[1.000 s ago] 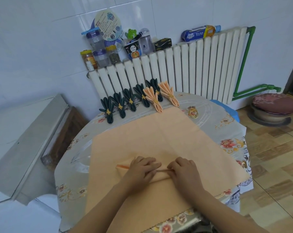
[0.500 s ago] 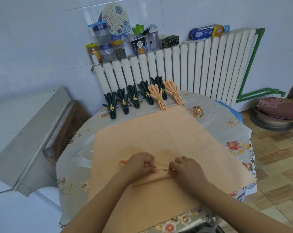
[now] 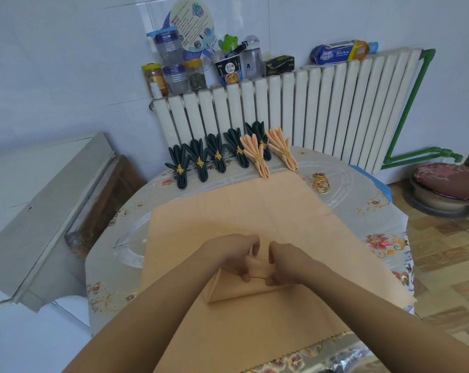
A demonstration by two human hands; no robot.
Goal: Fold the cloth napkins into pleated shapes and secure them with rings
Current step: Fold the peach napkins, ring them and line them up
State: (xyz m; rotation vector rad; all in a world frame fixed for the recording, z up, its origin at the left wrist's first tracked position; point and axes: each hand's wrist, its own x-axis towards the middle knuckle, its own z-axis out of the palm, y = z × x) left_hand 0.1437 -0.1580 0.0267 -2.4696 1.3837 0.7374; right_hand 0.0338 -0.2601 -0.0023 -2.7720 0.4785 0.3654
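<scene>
- Peach napkin (image 3: pixel 228 222) lies spread over the middle of the table (image 3: pixel 362 211); its near fold now stands taller than a second ago.
- Left hand (image 3: pixel 229 253) pinches that pleat, fingers curled.
- Right hand (image 3: pixel 284 261) pinches it too, closer to its partner than before.
- Gold rings (image 3: pixel 322 184) wait near the far right edge.

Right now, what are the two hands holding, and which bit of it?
Both the left hand and the right hand pinch the peach cloth napkin at its folded pleat in the middle, near the front.
</scene>
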